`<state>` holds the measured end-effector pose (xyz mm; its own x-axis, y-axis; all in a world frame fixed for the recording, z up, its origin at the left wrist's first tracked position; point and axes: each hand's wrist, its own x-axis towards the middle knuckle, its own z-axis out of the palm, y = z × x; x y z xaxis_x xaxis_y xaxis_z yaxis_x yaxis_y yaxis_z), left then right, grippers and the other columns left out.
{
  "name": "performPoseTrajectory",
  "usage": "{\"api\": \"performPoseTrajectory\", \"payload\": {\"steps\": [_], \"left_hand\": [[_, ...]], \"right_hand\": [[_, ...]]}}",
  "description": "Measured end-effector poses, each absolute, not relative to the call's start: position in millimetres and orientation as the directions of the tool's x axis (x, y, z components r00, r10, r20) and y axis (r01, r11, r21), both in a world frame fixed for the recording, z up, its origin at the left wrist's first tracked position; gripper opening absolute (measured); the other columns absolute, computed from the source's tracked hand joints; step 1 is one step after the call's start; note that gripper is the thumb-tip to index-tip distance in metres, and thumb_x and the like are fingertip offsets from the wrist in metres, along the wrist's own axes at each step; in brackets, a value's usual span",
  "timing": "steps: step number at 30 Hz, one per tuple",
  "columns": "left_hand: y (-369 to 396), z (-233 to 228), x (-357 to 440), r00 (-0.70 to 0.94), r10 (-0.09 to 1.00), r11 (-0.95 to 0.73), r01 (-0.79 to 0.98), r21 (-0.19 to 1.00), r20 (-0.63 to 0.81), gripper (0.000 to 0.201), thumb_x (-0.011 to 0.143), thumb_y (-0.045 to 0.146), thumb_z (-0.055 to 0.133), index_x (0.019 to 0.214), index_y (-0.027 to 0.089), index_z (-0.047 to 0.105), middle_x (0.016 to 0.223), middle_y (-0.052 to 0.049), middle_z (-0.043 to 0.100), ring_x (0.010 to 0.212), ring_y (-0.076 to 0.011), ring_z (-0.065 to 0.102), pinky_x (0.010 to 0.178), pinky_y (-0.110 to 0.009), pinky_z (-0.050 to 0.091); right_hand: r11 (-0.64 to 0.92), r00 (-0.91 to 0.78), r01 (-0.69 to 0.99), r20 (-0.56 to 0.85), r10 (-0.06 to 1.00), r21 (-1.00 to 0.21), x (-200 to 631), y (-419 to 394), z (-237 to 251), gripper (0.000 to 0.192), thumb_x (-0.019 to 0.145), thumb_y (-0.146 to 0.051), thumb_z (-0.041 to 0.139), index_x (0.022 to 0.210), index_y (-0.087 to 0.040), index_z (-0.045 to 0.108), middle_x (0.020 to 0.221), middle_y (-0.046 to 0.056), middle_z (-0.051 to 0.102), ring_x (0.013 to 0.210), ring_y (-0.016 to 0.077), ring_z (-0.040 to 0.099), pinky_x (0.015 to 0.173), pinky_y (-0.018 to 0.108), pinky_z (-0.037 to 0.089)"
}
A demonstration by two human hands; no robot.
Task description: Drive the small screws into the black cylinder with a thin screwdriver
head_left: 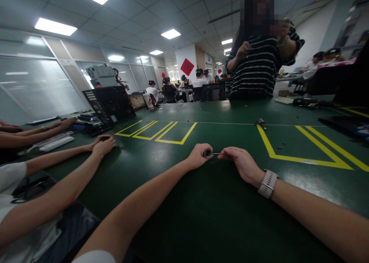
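My left hand (pixel 198 156) is closed around a small dark cylindrical part (pixel 207 153), whose round, pale-ringed end faces me. From that part a thin metal rod (pixel 216 153) runs sideways to my right hand (pixel 240 161). The fingertips of my right hand pinch the rod's other end. Whether the rod enters the part or only touches its side, I cannot tell. On the table just below lie a few tiny dark pieces (pixel 211 162), too small to name. Both hands are low over the green table top (pixel 201 209).
Yellow tape outlines (pixel 170 141) mark the table. A small metal cylinder (pixel 261 121) and several tiny bits (pixel 280 148) lie on the right. A co-worker's hands (pixel 103 144) are at the left, near an open computer case (pixel 108 103). Another person (pixel 253 67) stands across the table.
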<state>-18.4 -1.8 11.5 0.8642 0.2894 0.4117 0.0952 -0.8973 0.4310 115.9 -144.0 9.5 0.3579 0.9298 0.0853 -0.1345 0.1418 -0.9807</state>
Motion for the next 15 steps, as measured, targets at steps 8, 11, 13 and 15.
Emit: {"api": "performPoseTrajectory", "payload": {"steps": [8, 11, 13, 15], "left_hand": [[-1.6, 10.7, -17.1, 0.847, 0.295, -0.887, 0.071, 0.457, 0.442, 0.012, 0.071, 0.022, 0.061, 0.068, 0.014, 0.052, 0.064, 0.003, 0.048, 0.061, -0.0096, 0.044, 0.059, -0.021, 0.035], [-1.5, 11.7, -17.7, 0.853, 0.280, -0.895, 0.066, 0.441, 0.440, 0.011, 0.072, 0.021, 0.060, 0.068, 0.014, 0.052, 0.065, 0.003, 0.049, 0.062, -0.0098, 0.045, 0.059, -0.022, 0.035], [-1.1, 11.8, -18.0, 0.856, 0.289, -0.893, 0.080, 0.442, 0.428, 0.011, 0.072, 0.021, 0.060, 0.069, 0.014, 0.052, 0.066, 0.002, 0.049, 0.063, -0.0101, 0.045, 0.060, -0.022, 0.035], [-0.2, 11.3, -18.2, 0.855, 0.296, -0.895, 0.092, 0.437, 0.427, 0.010, 0.071, 0.021, 0.060, 0.069, 0.014, 0.052, 0.066, 0.002, 0.050, 0.063, -0.0102, 0.045, 0.060, -0.022, 0.036]], "right_hand": [[0.161, 0.371, -0.136, 0.100, 0.923, -0.978, 111.2, -143.9, 11.8, 0.018, 0.076, -0.031, 0.056, 0.071, -0.018, 0.067, 0.077, 0.004, 0.067, 0.083, 0.0210, 0.056, 0.082, 0.037, 0.035], [0.157, 0.363, -0.134, 0.099, 0.926, -0.978, 110.6, -144.5, 12.5, 0.018, 0.076, -0.032, 0.056, 0.072, -0.019, 0.067, 0.079, 0.004, 0.067, 0.084, 0.0212, 0.056, 0.082, 0.037, 0.035], [0.160, 0.373, -0.147, 0.095, 0.923, -0.976, 111.2, -144.2, 11.9, 0.018, 0.075, -0.032, 0.057, 0.071, -0.019, 0.068, 0.079, 0.005, 0.067, 0.084, 0.0216, 0.056, 0.082, 0.037, 0.035], [0.167, 0.387, -0.166, 0.092, 0.917, -0.972, 112.2, -143.4, 10.8, 0.018, 0.074, -0.033, 0.058, 0.070, -0.019, 0.068, 0.077, 0.005, 0.067, 0.083, 0.0219, 0.056, 0.082, 0.038, 0.035]]}}
